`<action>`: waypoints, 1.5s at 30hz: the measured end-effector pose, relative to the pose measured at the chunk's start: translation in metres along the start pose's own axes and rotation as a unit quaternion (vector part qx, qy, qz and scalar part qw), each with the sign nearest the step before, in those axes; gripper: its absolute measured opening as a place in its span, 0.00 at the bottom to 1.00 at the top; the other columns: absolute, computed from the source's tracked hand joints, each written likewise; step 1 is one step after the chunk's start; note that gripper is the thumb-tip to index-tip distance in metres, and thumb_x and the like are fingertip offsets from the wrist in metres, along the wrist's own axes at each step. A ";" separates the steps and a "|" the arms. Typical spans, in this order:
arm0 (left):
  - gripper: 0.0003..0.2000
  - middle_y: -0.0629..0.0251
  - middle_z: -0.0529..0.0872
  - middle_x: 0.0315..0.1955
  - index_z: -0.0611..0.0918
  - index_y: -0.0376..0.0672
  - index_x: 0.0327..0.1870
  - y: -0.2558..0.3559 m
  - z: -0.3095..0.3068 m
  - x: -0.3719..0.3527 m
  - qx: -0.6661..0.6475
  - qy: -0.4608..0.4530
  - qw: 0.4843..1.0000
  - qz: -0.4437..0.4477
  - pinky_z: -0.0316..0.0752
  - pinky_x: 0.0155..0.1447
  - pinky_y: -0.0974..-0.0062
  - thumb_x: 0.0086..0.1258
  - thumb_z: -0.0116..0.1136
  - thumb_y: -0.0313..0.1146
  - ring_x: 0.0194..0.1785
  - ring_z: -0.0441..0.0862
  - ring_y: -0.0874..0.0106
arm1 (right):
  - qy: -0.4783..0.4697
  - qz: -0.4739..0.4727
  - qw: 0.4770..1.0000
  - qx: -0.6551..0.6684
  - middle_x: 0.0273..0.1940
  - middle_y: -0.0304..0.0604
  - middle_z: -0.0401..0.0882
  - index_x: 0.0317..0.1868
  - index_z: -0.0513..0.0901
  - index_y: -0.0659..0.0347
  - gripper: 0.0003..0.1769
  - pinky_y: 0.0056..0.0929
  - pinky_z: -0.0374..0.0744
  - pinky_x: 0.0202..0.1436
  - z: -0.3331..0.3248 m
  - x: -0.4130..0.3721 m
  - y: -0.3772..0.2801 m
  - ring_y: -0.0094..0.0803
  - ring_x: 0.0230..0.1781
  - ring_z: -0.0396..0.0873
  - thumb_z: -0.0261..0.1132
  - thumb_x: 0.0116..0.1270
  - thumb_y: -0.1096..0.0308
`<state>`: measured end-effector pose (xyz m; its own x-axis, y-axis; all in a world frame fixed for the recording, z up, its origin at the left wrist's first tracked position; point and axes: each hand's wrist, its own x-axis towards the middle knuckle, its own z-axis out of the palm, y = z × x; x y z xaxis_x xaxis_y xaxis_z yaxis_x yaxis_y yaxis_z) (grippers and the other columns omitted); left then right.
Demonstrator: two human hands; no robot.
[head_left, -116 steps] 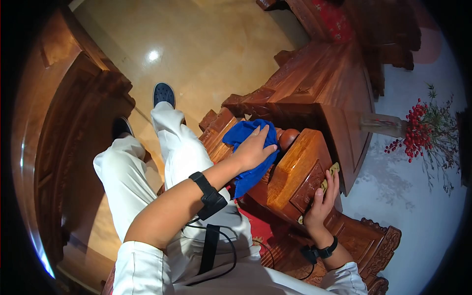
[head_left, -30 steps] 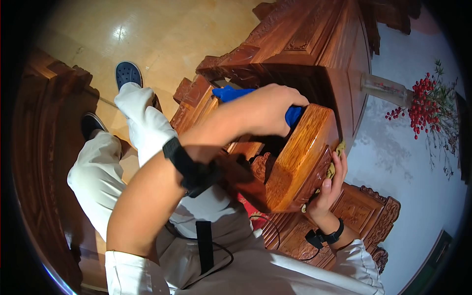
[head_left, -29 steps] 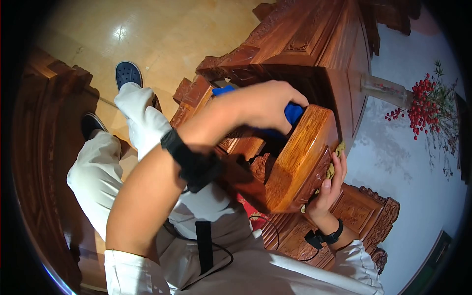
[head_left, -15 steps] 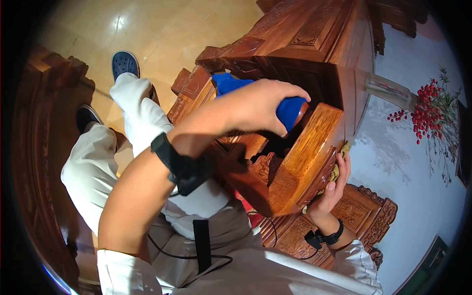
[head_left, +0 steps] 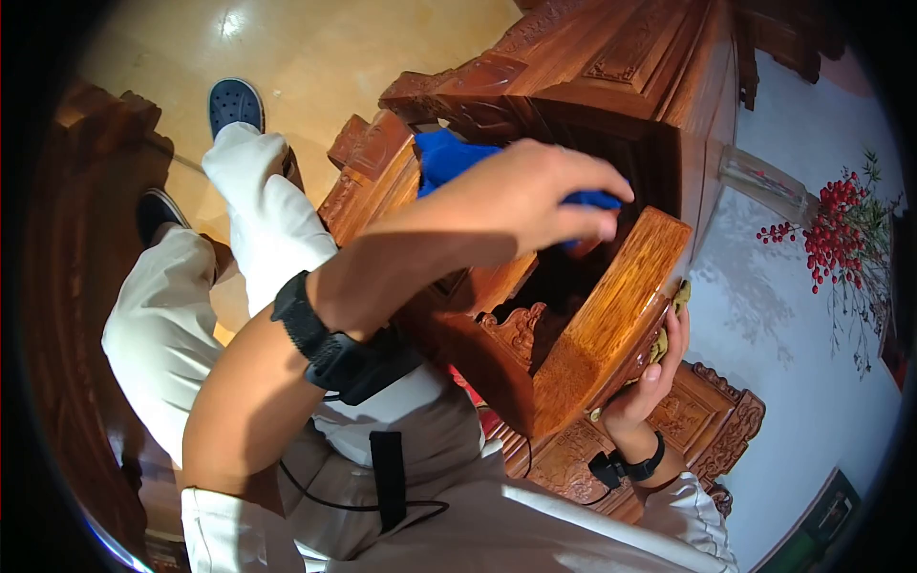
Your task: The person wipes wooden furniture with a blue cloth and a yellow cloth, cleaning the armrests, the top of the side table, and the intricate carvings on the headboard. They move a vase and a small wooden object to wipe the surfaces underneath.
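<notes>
My left hand is closed over a blue cloth, its fingers and thumb bent around the part that shows between them. More blue fabric lies beyond my forearm, over the wood. The hand is at the far side of a pulled-out wooden drawer, beneath the cabinet's overhang. My right hand rests along the drawer's outer face, fingers stretched out against it. Yellowish bits show between those fingers and the wood. Carved scrollwork is visible inside the dark gap by the drawer.
The carved wooden cabinet rises above the drawer. A glass vase with red berry sprigs stands at the right. Below is a carved wooden chair. Another dark wooden piece borders the left, near my legs. A thin cable crosses my lap.
My left hand has shifted slightly right and up over the blue cloth, and less of the cloth shows there. My right hand stays against the drawer. The view has shifted a little.
</notes>
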<state>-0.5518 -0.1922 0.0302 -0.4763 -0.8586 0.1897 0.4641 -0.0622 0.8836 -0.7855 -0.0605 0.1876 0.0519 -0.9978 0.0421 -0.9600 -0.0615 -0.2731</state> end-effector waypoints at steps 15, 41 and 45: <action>0.37 0.44 0.64 0.77 0.55 0.38 0.82 0.024 -0.039 0.004 -0.524 0.104 0.842 0.078 0.72 0.75 0.56 0.69 0.46 0.12 0.75 0.70 0.54 | -0.007 -0.001 1.000 -0.021 0.77 0.66 0.55 0.73 0.67 0.74 0.46 0.50 0.60 0.79 -0.004 -0.005 0.009 0.54 0.78 0.60 0.41 0.79 0.36; 0.10 0.69 0.89 0.36 0.85 0.42 0.52 -0.004 -0.036 -0.001 -0.392 0.026 0.893 -0.221 0.80 0.39 0.76 0.75 0.59 0.34 0.36 0.85 0.77 | 0.001 -0.002 1.000 -0.016 0.77 0.67 0.56 0.73 0.68 0.73 0.46 0.51 0.59 0.79 -0.002 -0.005 0.011 0.54 0.78 0.60 0.40 0.79 0.36; 0.15 0.59 0.86 0.50 0.84 0.38 0.55 -0.007 -0.011 0.009 -0.069 -0.063 0.992 -0.083 0.78 0.56 0.74 0.70 0.65 0.31 0.51 0.85 0.66 | 0.001 0.003 1.000 -0.014 0.77 0.66 0.56 0.73 0.68 0.73 0.46 0.51 0.60 0.79 -0.002 -0.005 0.010 0.54 0.78 0.60 0.41 0.78 0.35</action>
<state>-0.5513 -0.2052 0.0210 -0.6410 -0.7602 0.1060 0.4642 -0.2741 0.8422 -0.7959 -0.0561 0.1870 0.0455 -0.9981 0.0418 -0.9675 -0.0545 -0.2468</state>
